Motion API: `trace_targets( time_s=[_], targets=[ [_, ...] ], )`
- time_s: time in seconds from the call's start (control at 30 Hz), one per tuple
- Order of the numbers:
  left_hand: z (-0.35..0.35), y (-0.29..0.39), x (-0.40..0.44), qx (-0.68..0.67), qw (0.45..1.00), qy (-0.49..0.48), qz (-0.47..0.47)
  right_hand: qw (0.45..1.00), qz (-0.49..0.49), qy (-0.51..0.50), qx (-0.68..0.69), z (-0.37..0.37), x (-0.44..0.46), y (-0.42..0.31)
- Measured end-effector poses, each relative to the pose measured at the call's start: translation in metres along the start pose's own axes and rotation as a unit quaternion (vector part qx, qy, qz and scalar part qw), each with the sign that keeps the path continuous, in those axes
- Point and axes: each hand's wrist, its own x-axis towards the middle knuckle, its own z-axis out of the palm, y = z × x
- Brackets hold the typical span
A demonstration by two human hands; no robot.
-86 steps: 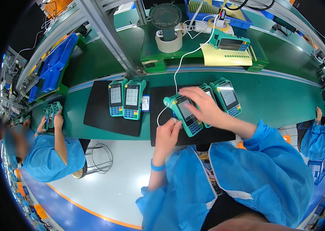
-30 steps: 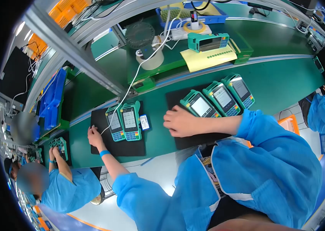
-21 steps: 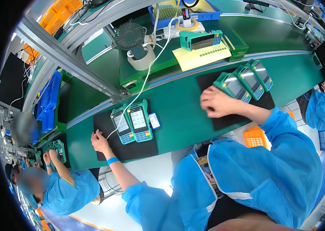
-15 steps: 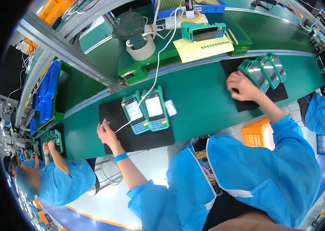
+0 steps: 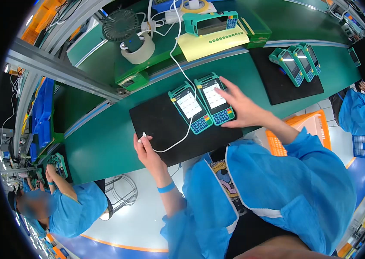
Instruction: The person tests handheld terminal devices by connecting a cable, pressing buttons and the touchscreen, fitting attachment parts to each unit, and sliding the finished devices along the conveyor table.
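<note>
My left hand (image 5: 150,156) is closed on the white plug (image 5: 143,136) of a cable, above the left part of a black mat (image 5: 156,116). The white cable (image 5: 177,146) loops from it across a green-cased payment terminal (image 5: 189,107). A second payment terminal (image 5: 215,99) lies close beside the first on the right, both with lit screens and keypads toward me. My right hand (image 5: 247,108) is at the second terminal's right side. Its fingers are spread, one over the screen and another by the lower corner. Whether they press on it I cannot tell.
Three more terminals (image 5: 297,64) stand on another black mat (image 5: 273,90) to the right. Behind is a raised green shelf (image 5: 158,71) with a fan (image 5: 122,28), a tape roll (image 5: 139,52), a yellow sheet (image 5: 212,43) and another terminal (image 5: 210,23). Co-workers sit left and right.
My right hand has moved left from the three terminals to the right one of the pair. The pair and their mat appear farther right. The view has shifted, and a white card no longer shows.
</note>
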Motion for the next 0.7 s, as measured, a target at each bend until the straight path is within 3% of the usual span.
trace_targets(
  time_s=[0.2, 0.3, 0.33, 0.4, 0.47, 0.53, 0.6, 0.67, 0.7],
  targets=[
    [-0.009, -0.006, 0.003, 0.002, 1.0, -0.022, 0.014, 1.0, 0.009, 0.026, 0.003, 0.049, 0.025, -0.027],
    [-0.031, -0.014, 0.017, -0.074, 0.997, -0.014, -0.005, 0.998, 0.025, 0.029, 0.047, 0.054, 0.025, -0.03],
    [-0.033, 0.008, 0.016, -0.14, 0.989, 0.006, -0.039, 0.995, 0.036, 0.037, 0.083, 0.051, 0.025, -0.032],
    [-0.041, 0.057, 0.015, -0.241, 0.97, 0.032, -0.004, 0.981, 0.061, 0.067, 0.171, 0.045, 0.021, -0.03],
    [-0.069, 0.072, 0.021, -0.046, 0.98, 0.155, 0.114, 0.97, 0.095, 0.086, 0.205, 0.037, 0.019, -0.031],
    [-0.073, 0.082, 0.021, 0.118, 0.945, 0.199, 0.232, 0.972, 0.075, 0.106, 0.196, 0.046, 0.016, -0.028],
    [-0.037, 0.098, 0.006, 0.244, 0.889, 0.172, 0.347, 0.976, 0.067, 0.113, 0.172, 0.05, 0.016, -0.034],
    [0.002, 0.089, -0.01, 0.207, 0.935, -0.032, 0.287, 0.976, 0.068, 0.12, 0.166, 0.055, 0.016, -0.036],
    [0.024, 0.096, -0.018, 0.225, 0.946, -0.146, 0.18, 0.976, 0.067, 0.123, 0.164, 0.057, 0.017, -0.036]
  ],
)
